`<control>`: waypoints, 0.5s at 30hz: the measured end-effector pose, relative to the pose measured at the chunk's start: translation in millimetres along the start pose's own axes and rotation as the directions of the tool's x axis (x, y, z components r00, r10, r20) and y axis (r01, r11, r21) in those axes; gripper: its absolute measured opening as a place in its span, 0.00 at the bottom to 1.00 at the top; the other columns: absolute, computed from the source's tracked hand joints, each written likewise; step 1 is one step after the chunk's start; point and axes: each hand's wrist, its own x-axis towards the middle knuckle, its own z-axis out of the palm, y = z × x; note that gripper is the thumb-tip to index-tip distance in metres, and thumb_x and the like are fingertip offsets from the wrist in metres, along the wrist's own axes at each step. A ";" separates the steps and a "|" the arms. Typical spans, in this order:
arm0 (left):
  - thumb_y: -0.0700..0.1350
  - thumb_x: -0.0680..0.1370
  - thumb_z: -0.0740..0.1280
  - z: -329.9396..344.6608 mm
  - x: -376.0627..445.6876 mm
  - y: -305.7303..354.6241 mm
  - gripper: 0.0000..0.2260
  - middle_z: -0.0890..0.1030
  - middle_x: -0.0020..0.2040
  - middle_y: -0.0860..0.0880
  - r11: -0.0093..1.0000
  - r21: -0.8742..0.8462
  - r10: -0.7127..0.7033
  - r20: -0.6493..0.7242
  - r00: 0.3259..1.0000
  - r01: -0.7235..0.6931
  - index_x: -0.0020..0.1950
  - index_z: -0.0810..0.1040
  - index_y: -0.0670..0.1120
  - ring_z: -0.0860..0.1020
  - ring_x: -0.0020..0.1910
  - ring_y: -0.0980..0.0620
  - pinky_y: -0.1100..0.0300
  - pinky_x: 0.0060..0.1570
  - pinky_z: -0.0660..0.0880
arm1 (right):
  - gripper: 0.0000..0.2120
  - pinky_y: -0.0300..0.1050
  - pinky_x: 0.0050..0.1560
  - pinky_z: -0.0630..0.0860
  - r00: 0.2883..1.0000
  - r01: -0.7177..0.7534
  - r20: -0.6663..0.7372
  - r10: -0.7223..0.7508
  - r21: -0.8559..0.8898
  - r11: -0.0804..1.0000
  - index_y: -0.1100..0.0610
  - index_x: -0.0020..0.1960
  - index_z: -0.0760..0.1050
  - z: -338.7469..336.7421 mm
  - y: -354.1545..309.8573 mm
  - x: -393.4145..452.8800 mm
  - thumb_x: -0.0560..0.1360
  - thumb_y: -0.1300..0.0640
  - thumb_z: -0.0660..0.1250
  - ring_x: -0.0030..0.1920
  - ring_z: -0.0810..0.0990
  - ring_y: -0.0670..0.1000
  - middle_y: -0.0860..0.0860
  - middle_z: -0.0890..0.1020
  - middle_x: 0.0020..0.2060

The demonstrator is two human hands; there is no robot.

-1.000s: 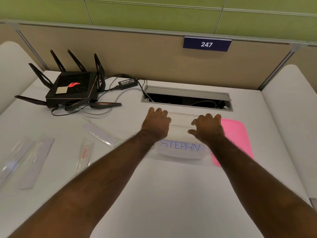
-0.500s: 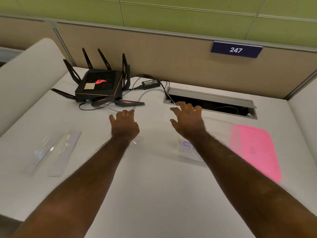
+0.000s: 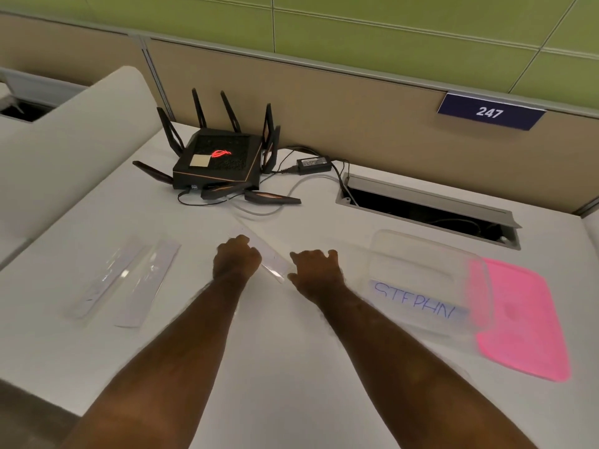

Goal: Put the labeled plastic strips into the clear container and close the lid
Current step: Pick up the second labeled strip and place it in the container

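A clear plastic strip [image 3: 270, 259] lies slanted on the white desk between my hands. My left hand [image 3: 236, 259] is curled over its far end. My right hand [image 3: 316, 270] sits at its near end with the thumb against it; its grip is unclear. Two more clear strips [image 3: 107, 280] [image 3: 147, 285] lie side by side on the desk to the left. The clear container [image 3: 405, 236], with a handwritten label on its front, stands open to the right of my right hand. Its pink lid [image 3: 525, 322] lies flat beside it, partly under its right edge.
A black router [image 3: 220, 163] with antennas and its power adapter [image 3: 312, 163] sit at the back, cables trailing across the desk. A cable opening [image 3: 428, 209] is set into the desk behind the container. White dividers flank the desk and a partition closes the back.
Both hands have left the container and moved left onto the slanted strip. The view has turned left, so the container and lid now sit further right.
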 end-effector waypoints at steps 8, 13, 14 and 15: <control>0.55 0.78 0.62 18.0 7.5 26.1 0.20 0.82 0.58 0.42 0.995 -0.064 -0.071 0.129 0.989 0.080 0.57 0.80 0.40 0.79 0.58 0.41 0.51 0.58 0.74 | 0.17 0.58 0.64 0.61 0.999 -0.034 -0.043 0.032 -0.038 0.999 0.55 0.61 0.75 7.8 -13.6 17.5 0.80 0.46 0.56 0.54 0.79 0.57 0.53 0.82 0.54; 0.49 0.76 0.68 24.1 8.8 31.0 0.12 0.85 0.44 0.47 0.821 -0.446 -0.217 0.334 0.917 0.356 0.39 0.75 0.42 0.82 0.36 0.56 0.62 0.35 0.74 | 0.12 0.56 0.63 0.61 0.995 -0.010 -0.096 0.006 -0.039 0.999 0.54 0.58 0.77 9.1 -13.9 19.7 0.80 0.52 0.58 0.51 0.81 0.56 0.52 0.83 0.50; 0.47 0.76 0.68 24.2 7.0 31.5 0.11 0.84 0.41 0.48 0.767 -0.498 -0.236 0.367 0.900 0.404 0.39 0.75 0.42 0.80 0.30 0.59 0.64 0.29 0.70 | 0.12 0.55 0.62 0.61 0.994 0.001 -0.109 -0.007 -0.053 0.999 0.54 0.57 0.77 8.7 -13.7 18.8 0.79 0.53 0.58 0.50 0.81 0.56 0.52 0.83 0.49; 0.46 0.76 0.69 24.4 5.4 31.5 0.10 0.83 0.38 0.49 0.733 -0.526 -0.246 0.388 0.888 0.432 0.39 0.76 0.41 0.77 0.25 0.59 0.65 0.26 0.67 | 0.12 0.55 0.62 0.61 0.992 0.016 -0.120 -0.024 -0.063 0.998 0.54 0.57 0.77 7.9 -13.7 17.6 0.79 0.54 0.57 0.50 0.80 0.56 0.52 0.83 0.49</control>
